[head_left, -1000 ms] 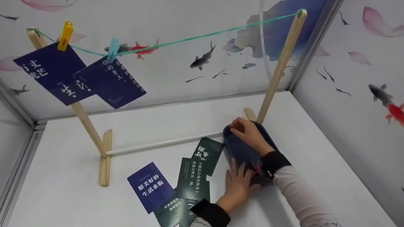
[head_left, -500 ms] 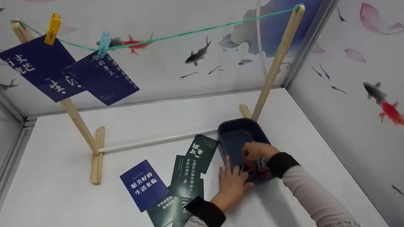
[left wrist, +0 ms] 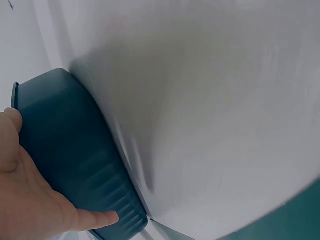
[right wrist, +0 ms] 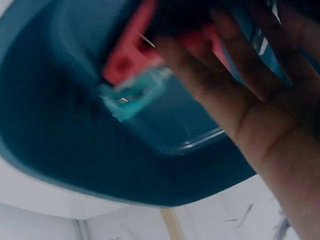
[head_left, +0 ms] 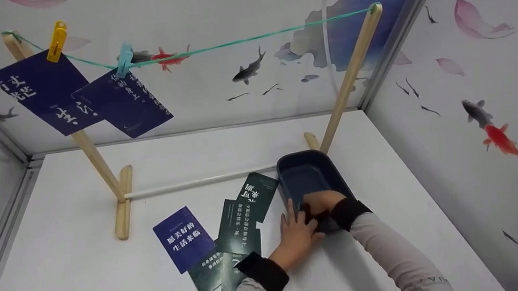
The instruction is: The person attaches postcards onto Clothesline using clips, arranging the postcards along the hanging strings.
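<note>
A dark blue plastic basin [head_left: 303,177] stands on the right of the table. My left hand [head_left: 295,237] lies against its near left side, fingers spread and fairly straight. The left wrist view shows this hand [left wrist: 42,195] along the ribbed outer wall, one fingertip at the rim. My right hand [head_left: 324,201] reaches down into the basin. Seen from the right wrist, its extended fingers [right wrist: 192,77] are among a red clothespin [right wrist: 127,57] and a teal clothespin [right wrist: 135,95], somewhat blurred. Whether the fingertips touch a clothespin I cannot tell.
Several green cards [head_left: 238,224] and a blue card [head_left: 184,239] lie left of the basin. Behind stands a wooden frame [head_left: 351,78] with a green string [head_left: 249,38]. A yellow clothespin [head_left: 57,41] and a light blue one [head_left: 124,59] hold blue cards [head_left: 126,105] on it.
My right hand has moved from the basin's far end back to its near end, over the clothespins. The left hand stays at the side. The head view has shifted slightly.
</note>
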Available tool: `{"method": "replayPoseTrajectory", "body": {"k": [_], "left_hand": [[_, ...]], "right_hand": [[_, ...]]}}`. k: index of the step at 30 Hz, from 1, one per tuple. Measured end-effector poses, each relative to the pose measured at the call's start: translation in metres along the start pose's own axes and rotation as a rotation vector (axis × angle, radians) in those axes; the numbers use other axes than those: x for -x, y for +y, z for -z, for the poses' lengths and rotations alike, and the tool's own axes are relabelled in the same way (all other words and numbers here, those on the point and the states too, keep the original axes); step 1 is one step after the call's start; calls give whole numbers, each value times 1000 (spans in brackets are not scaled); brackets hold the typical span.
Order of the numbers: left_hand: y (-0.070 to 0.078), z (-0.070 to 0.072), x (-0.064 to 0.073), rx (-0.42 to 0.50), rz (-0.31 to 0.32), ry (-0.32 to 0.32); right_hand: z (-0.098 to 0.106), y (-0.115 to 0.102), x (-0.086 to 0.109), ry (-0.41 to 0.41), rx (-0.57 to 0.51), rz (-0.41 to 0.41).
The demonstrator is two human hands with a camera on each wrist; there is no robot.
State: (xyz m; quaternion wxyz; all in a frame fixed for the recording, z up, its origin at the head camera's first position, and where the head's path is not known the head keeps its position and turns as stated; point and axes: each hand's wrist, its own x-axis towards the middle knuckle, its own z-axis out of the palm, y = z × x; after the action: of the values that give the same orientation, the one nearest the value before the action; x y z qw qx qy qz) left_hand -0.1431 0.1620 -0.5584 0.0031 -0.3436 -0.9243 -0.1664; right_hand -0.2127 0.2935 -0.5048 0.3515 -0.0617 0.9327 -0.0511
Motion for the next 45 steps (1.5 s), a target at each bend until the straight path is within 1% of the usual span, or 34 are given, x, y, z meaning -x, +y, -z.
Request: {"method": "replayPoseTrajectory", "body": {"k": [4,8,11,14,18,21,23,26,28,29,30,31,33,34,36,37,38,39,40,41,43,45], "left_hand": [[4,-1,0,17,3,0],[7,-1,0,21,-1,-12],[7,0,0,33,6,-32],[7,1,0,50,11,-36],[6,1,0,54,10,-33],[6,1,-1,46,8,-43],[6,2,-1,35,11,-66],[3,4,-2,31,7,-108],[0,6,-2,73,-6,-121],[-2,8,-2,120,-12,-116],[-5,9,-3,177,-23,-91],[-9,10,-3,241,-30,-52],[-17,13,-5,405,-27,67],[-21,14,-6,482,-18,132],[-31,18,-8,603,14,253],[-36,21,-10,662,39,300],[-40,25,-11,725,63,329],[-44,30,-13,774,84,342],[-48,34,-14,811,98,351],[-51,39,-16,845,102,356],[-56,48,-18,873,95,366],[-61,53,-20,856,85,379]], "right_hand": [[1,6,-10,119,-6,99],[3,13,-15,227,-36,185],[5,17,-14,312,-78,238],[7,20,-13,406,-136,294],[8,24,-12,518,-191,332],[7,27,-14,578,-258,325],[7,27,-15,625,-322,321],[9,26,-15,694,-413,348],[13,25,-12,728,-431,385],[16,24,-10,735,-435,413],[19,24,-8,741,-431,439],[22,23,-5,745,-425,460],[29,20,2,750,-414,494],[33,17,6,752,-413,511],[41,10,14,749,-420,543],[45,5,18,744,-423,562],[49,0,23,734,-430,579],[52,-5,27,722,-439,603],[57,-13,36,706,-450,619],[59,-18,39,694,-466,634],[61,-28,43,691,-485,659],[62,-35,45,701,-497,657]]}}
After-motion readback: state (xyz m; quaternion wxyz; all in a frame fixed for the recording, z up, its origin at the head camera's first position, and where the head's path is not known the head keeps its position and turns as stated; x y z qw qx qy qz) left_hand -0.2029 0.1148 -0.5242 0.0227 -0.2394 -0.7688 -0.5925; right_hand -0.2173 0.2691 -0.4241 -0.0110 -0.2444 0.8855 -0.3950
